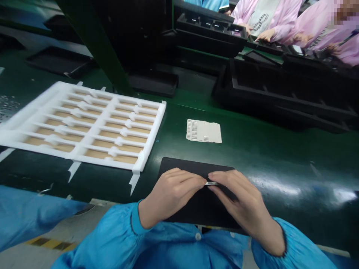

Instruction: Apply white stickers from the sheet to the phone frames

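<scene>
Both hands meet over a flat black mat or board (190,209) at the bench's front edge. Between their fingertips is a small, thin, light-coloured piece (211,183), mostly hidden, whose kind I cannot make out. My left hand (175,190) pinches its left end, fingers pressed together. My right hand (244,196) grips the other end between thumb and fingers. Beyond the mat lies a whitish sheet (207,131) with barcode-like marks. To the left rests a white foam tray (105,126) with rows of slots, their bottoms brown, and tape strips hanging off its edge.
Large black divided trays (288,93) stand at the right rear. Shallow black trays (154,83) lie behind the foam tray, and a green post (98,45) rises there. People in pink sleeves (266,22) work across the green bench (280,157). A blue sleeve (30,213) shows at left.
</scene>
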{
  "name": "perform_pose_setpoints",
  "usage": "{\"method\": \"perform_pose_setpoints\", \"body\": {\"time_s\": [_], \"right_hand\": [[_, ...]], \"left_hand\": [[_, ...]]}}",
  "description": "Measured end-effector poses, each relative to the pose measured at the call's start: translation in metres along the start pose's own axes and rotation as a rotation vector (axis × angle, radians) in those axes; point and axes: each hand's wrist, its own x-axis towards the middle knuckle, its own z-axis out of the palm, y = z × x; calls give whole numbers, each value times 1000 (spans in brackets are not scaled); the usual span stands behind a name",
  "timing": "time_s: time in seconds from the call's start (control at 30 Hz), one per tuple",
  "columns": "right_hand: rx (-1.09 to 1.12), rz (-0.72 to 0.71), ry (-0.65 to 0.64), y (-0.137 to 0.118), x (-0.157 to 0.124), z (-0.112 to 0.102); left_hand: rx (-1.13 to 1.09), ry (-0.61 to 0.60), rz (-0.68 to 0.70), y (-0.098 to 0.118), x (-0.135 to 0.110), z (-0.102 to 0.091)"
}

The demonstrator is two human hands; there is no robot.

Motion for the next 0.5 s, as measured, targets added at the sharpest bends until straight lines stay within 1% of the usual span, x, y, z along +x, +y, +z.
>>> {"method": "perform_pose_setpoints", "body": {"time_s": [0.13, 0.33, 0.43, 0.5], "right_hand": [[-92, -118, 49, 6, -9, 2], [-260, -250, -26, 16, -22, 0], [-286, -299, 26, 20, -21, 6], [-224, -282, 79, 21, -18, 11]], "left_hand": [[9, 0, 0, 0, 0, -1], [13, -8, 0, 0, 0, -1], [28, -7, -3, 1, 2, -1], [51, -8, -1, 2, 3, -1]]}}
